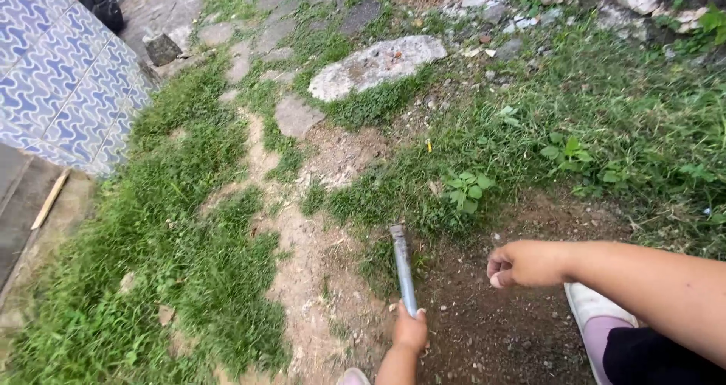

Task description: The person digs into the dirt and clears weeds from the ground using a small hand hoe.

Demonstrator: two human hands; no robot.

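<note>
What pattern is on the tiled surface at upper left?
A blue-and-white wavy, interlocking pattern on the tiled surface, seen best in the head view.

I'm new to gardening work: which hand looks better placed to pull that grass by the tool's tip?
Probably the right hand: it hovers empty in a loose fist beside the grass clump, while the left hand grips the metal tool.
</note>
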